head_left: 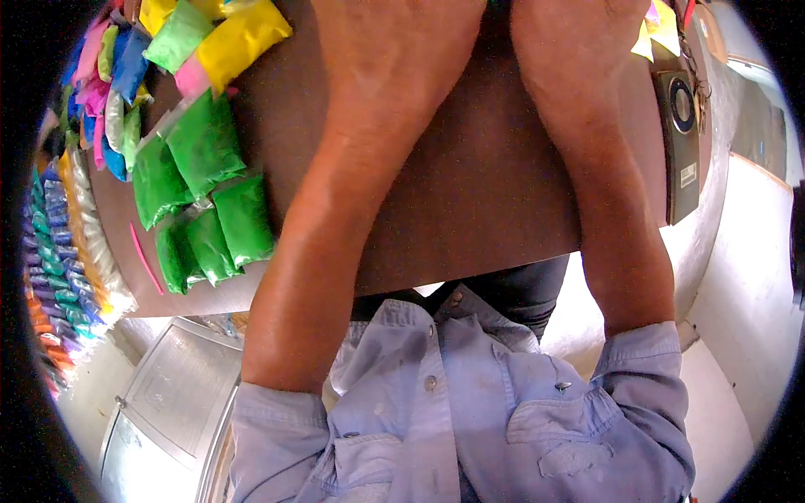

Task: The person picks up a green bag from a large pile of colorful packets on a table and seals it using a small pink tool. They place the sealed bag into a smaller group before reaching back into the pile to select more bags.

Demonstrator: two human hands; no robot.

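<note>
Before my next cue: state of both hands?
Left hand: cannot be told; fingers out of frame.
Right hand: cannot be told; fingers cut off too.

Bright, grainy, fisheye-bent view, black corners, glare on silvery panel (172,402).

On the surface's (478,193) left, packets (205,147) are laid before a far pile (243,42); a stick (146,258) and sachet strips (59,243) are placed farther left, a device (686,159) at the right edge.

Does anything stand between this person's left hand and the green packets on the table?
Nothing visible does: only brown tabletop shows between the left hand and the green packets. The fingers lie beyond the top edge, so I can't judge there.
</note>
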